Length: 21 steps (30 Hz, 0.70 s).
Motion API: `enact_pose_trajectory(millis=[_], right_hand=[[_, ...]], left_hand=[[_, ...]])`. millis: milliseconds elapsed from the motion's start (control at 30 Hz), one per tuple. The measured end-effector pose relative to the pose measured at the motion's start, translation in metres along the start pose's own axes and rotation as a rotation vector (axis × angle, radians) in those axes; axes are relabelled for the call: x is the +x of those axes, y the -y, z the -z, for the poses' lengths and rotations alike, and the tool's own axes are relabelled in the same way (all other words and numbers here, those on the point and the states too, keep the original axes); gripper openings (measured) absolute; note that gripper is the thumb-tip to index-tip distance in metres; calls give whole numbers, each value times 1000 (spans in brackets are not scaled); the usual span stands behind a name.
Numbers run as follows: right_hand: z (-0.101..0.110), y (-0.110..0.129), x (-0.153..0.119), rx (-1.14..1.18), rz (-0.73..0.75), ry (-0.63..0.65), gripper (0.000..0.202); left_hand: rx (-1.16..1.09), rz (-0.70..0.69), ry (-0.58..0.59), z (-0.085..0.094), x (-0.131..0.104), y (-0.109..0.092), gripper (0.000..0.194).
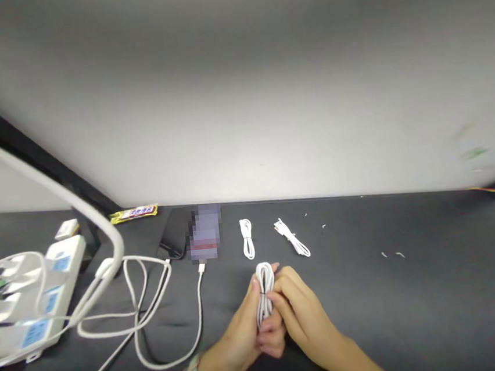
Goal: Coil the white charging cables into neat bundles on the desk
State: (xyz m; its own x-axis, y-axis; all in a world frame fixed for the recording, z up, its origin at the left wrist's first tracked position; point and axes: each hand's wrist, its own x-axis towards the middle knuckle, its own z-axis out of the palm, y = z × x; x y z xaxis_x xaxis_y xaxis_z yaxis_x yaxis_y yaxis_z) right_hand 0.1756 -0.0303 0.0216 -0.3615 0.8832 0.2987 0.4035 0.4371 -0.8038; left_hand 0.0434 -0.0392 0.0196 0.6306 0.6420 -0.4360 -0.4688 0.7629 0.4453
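A coiled white cable (263,277) stands upright between my hands, with a thin dark tie around its middle. My left hand (248,331) wraps around the coil from the left, its fingers closed on the lower part. From the right, my right hand (301,308) pinches at the dark tie with thumb and forefinger. Beyond my hands lie two more bundled white cables, one upright (247,239) and one slanted (293,238).
On the left is a white power strip (67,267) full of plugs. Long white cords (160,366) loop across the black desk (438,307) to a dark phone (175,233) and a blurred-out phone (206,233). A yellow snack packet (134,213) lies by the wall. White scraps (400,255) sit at right.
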Motion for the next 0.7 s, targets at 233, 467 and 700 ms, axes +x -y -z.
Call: enact_pose_trajectory(millis=[233,467,700], right_hand=[[1,-3,-1,-73,80,42,20],[-2,-10,-2,-377,227,141,19],[-4,-11,-1,-516,279,188,16]], left_hand=[[205,-151,-49,5,4,4,61],[257,-145,-128,19,15,7,43],[356,-156,-241,9,5,1,37]])
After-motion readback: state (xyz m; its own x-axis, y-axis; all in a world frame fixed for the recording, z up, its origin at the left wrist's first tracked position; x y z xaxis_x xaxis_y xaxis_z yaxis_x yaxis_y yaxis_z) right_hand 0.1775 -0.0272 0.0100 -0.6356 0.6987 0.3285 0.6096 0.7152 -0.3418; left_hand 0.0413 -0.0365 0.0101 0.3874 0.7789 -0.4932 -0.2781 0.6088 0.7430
